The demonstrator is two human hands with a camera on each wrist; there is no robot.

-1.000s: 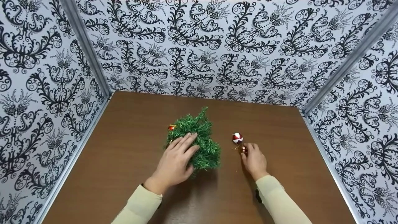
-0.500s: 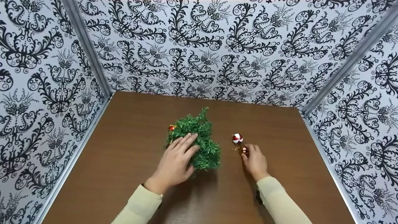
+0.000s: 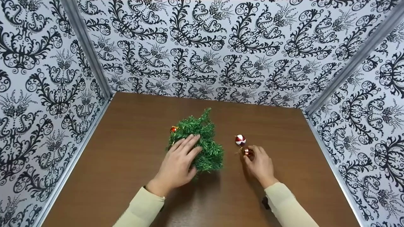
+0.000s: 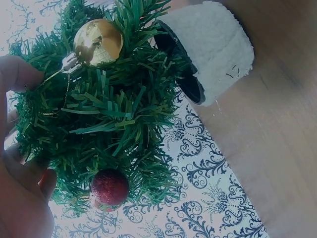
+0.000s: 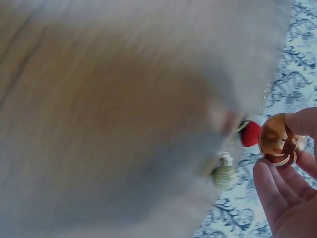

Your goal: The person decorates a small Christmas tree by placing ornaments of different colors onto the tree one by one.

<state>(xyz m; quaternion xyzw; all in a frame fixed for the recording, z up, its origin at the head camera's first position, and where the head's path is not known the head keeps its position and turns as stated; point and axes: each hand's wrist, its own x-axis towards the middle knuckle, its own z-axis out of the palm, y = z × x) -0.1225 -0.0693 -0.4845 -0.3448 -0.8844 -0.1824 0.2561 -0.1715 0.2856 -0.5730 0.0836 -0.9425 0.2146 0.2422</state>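
Observation:
A small green artificial Christmas tree [image 3: 206,154] stands mid-table. My left hand [image 3: 178,162] rests on its branches, fingers spread and nearly straight. In the left wrist view, the tree carries a shiny gold bauble [image 4: 99,42] and a dark red glittery bauble [image 4: 110,187]; its base is a fuzzy white pot [image 4: 213,52]. A small red ornament [image 3: 174,129] shows on its far left side. To the right of the tree, my right hand [image 3: 260,162] pinches a shiny copper bauble [image 5: 277,141] between thumb and fingertips.
A red-and-white ball ornament [image 3: 240,139] lies on the brown table [image 3: 135,126] just beyond my right hand. In the right wrist view, a red ornament [image 5: 250,133] and a pale gold bauble [image 5: 225,176] appear near the copper one. Patterned walls [image 3: 202,47] enclose the table.
My right wrist has shifted slightly right and toward me, and the copper bauble shows more between the fingers. My left hand and the tree have stayed in place.

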